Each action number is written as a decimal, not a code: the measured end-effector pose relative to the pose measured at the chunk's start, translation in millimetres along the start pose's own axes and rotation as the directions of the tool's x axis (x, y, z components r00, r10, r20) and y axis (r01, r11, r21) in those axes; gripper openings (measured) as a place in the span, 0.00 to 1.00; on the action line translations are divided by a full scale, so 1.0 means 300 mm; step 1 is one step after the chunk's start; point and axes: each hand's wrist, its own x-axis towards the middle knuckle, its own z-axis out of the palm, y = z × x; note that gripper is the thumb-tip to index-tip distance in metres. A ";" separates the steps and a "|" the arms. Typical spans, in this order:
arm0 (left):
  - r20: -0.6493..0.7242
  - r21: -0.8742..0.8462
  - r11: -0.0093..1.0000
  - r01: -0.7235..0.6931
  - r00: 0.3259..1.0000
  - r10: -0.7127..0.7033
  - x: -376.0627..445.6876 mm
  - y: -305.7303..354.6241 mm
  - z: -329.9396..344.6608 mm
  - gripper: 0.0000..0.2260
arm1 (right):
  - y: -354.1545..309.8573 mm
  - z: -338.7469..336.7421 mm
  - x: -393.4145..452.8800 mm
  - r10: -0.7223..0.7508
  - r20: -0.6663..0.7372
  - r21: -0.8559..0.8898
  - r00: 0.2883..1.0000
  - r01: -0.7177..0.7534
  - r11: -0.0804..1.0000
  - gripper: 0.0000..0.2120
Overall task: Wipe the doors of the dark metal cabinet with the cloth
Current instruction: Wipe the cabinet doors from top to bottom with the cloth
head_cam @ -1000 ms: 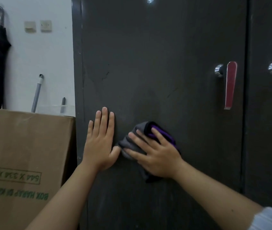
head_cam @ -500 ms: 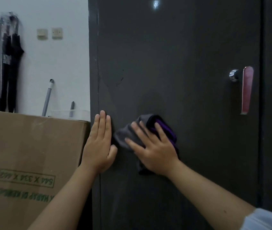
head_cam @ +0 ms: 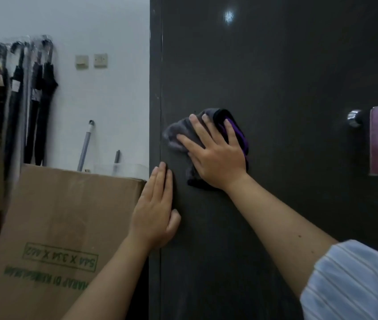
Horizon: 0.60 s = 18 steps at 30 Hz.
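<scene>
The wiping is under way on the left door (head_cam: 275,77) of the dark metal cabinet. The right hand (head_cam: 215,155) presses the grey-and-purple cloth (head_cam: 176,132) flat, fingers spread, well left of the red door handle (head_cam: 377,139). The left hand (head_cam: 155,211) lies open against the door's edge, below the cloth. Judging by this, the area near the handle and the neighbouring door are yet to be wiped.
</scene>
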 end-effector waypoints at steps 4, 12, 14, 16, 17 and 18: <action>0.007 0.011 0.998 -0.055 0.998 0.055 0.006 -0.029 0.007 0.32 | -0.003 0.008 0.152 0.125 0.073 0.087 0.989 -0.131 0.988 0.22; -0.146 -0.093 0.995 -0.028 0.989 0.015 -0.014 -0.047 0.003 0.36 | -0.031 0.017 0.138 0.009 0.073 0.082 0.997 -0.015 0.996 0.22; -0.169 -0.118 0.993 -0.031 0.986 0.010 -0.023 -0.045 -0.004 0.37 | -0.058 0.018 0.089 -0.043 0.076 0.067 0.996 0.037 0.997 0.23; -0.169 -0.123 0.992 -0.032 0.986 0.011 -0.032 -0.044 -0.010 0.37 | -0.098 0.021 0.016 -0.083 0.074 0.054 0.994 0.079 0.995 0.24; -0.162 -0.124 0.992 -0.030 0.987 0.010 -0.040 -0.040 -0.010 0.36 | -0.118 0.021 -0.031 -0.100 0.066 0.057 0.993 0.096 0.994 0.25; -0.147 -0.125 0.992 -0.026 0.989 0.008 -0.047 -0.036 -0.010 0.36 | -0.137 0.023 -0.078 -0.113 0.054 0.063 0.992 0.109 0.992 0.25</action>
